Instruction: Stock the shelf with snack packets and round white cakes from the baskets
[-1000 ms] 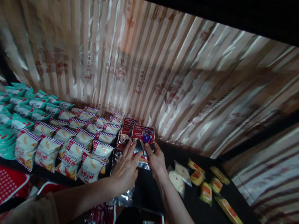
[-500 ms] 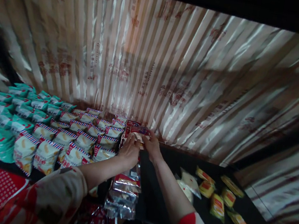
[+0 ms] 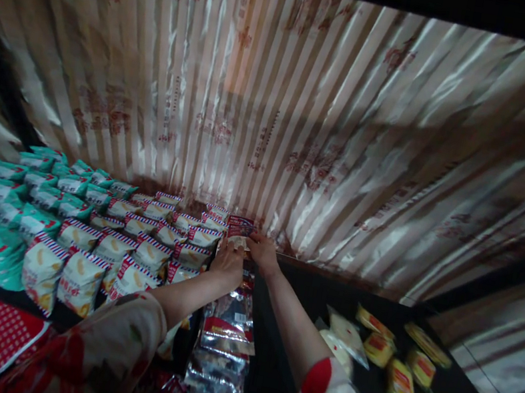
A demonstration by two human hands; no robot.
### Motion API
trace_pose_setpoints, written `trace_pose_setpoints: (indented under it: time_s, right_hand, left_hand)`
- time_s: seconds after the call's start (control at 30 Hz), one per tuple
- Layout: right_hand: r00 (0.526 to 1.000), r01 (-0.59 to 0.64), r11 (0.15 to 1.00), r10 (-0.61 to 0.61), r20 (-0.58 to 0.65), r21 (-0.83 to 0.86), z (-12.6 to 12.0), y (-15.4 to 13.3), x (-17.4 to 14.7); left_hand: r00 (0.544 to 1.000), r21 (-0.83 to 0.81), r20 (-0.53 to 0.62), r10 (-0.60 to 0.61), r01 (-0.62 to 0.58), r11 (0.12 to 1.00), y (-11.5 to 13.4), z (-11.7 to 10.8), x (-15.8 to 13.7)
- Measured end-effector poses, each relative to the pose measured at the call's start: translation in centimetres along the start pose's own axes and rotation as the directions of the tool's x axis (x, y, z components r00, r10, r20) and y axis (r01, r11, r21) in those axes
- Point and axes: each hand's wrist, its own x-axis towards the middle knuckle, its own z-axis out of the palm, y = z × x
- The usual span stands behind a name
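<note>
The left hand point(image 3: 228, 268) and right hand point(image 3: 263, 253) touch a red packet point(image 3: 239, 230) at the back of the shelf point(image 3: 290, 310); I can't tell if they pinch. Shiny packets point(image 3: 228, 326) already lie in line; this one looks nearly done.

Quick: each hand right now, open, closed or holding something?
Left hand: on the red packets; grip can't be told.
Right hand: at their right edge; grip can't be told.

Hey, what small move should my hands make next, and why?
I'd probably press the printed packet flat: your left hand and right hand are both at it, near the striped backing, and foil packets lie overlapped in front.
</note>
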Motion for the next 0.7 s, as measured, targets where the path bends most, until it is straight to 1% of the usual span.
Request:
trace_pose_setpoints:
  time_s: [0.17,0.37,0.47,0.7]
  right_hand:
    - [0.999,-0.028,0.988,0.031,0.015,-0.153,0.6,-0.3,0.4]
    - [0.995,-0.088,0.960,0.097,0.021,-0.265,1.4,-0.6,0.7]
    - [0.993,-0.104,0.952,0.114,0.019,-0.288,1.7,-0.6,1.0]
    - [0.996,-0.073,0.956,0.083,0.023,-0.286,1.8,0.0,1.3]
  left_hand:
    - [0.998,0.037,0.006,-0.066,0.066,0.997,0.0,-0.1,0.7]
    - [0.990,0.072,-0.006,-0.141,0.141,0.987,0.1,-0.5,0.9]
    - [0.990,0.069,-0.020,-0.142,0.143,0.987,-0.1,-0.4,1.0]
    - [0.995,0.055,-0.040,-0.096,0.098,0.994,-0.7,0.1,1.6]
